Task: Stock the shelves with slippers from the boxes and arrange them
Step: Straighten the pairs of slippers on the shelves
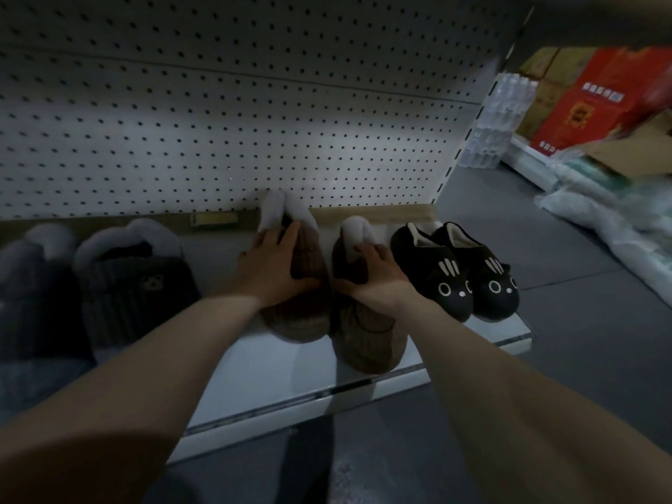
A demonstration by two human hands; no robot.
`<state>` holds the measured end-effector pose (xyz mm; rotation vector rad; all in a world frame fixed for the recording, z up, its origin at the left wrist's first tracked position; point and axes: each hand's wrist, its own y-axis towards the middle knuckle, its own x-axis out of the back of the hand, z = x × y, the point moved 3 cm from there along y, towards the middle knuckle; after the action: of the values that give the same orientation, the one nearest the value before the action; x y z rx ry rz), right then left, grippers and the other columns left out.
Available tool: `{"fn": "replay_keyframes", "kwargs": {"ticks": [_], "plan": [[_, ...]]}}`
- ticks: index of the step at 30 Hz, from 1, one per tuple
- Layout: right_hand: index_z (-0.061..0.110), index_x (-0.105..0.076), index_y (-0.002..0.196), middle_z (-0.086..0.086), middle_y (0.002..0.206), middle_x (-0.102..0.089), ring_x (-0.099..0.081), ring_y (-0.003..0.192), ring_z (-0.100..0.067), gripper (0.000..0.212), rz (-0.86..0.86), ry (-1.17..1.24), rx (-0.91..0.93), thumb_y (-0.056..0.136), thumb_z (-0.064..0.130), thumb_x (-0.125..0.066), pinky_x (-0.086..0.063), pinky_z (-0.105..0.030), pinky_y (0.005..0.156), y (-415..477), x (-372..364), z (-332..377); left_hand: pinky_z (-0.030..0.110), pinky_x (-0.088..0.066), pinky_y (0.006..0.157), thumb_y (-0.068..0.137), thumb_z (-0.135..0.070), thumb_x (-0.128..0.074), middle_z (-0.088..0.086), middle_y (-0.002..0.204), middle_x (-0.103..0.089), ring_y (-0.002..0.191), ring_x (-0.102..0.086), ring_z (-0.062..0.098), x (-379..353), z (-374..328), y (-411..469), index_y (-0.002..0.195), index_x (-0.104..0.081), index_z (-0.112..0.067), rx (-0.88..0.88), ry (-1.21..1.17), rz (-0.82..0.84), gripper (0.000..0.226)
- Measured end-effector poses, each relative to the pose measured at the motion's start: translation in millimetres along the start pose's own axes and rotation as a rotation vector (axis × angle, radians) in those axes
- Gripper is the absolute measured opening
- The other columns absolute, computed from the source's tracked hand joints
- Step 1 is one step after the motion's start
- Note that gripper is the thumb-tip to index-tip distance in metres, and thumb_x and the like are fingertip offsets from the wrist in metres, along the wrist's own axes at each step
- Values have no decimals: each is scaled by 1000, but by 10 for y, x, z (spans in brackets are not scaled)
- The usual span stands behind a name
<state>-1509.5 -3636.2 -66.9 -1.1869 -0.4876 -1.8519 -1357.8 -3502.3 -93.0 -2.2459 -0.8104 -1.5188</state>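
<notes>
Two brown knitted slippers with pale fleece lining stand side by side on the low white shelf [276, 372]. My left hand [276, 267] grips the left brown slipper [302, 318] over its upper, thumb on the inner side. My right hand [378, 274] grips the right brown slipper [367, 343] the same way. To their right stands a pair of black slippers with cat faces [458, 271]. To the left sits a dark grey knitted slipper [134, 281] with a small panda patch, and another grey one [32, 285] at the frame's left edge.
A perforated white back panel [218, 121] rises behind the shelf. On the floor to the right are a red carton [589, 100], brown cardboard boxes [632, 147], wrapped water bottles [498, 118] and clear plastic bags [611, 212]. Grey floor lies in front.
</notes>
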Motion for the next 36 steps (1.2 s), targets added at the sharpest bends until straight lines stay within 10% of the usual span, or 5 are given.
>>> {"fn": "replay_keyframes", "kwargs": {"ticks": [13,23,36], "plan": [[33,6,153,-13,152,-32,-39,135,-34,113,232,10,-129,79,41,-79,-37,-38,106,-182,105,-271,43,-40,105,59,-68,-76,3,149,-25,131,-35,28,104,-89,-381,144,-28,-29,-105,-131,189,105],[31,-20,150,-9,142,-45,-47,126,-38,109,508,61,-384,66,39,-89,-52,-56,92,-230,8,-373,51,-14,119,48,-63,-85,7,144,51,141,31,37,-150,-168,-615,126,52,-38,-104,-60,327,159],[38,-33,144,-5,136,-49,-53,121,-29,109,149,206,-249,48,52,-84,-47,-46,104,111,-206,-493,53,-19,118,60,-50,-86,5,150,42,145,6,43,-271,-91,-337,139,41,-34,17,-249,157,150]]}}
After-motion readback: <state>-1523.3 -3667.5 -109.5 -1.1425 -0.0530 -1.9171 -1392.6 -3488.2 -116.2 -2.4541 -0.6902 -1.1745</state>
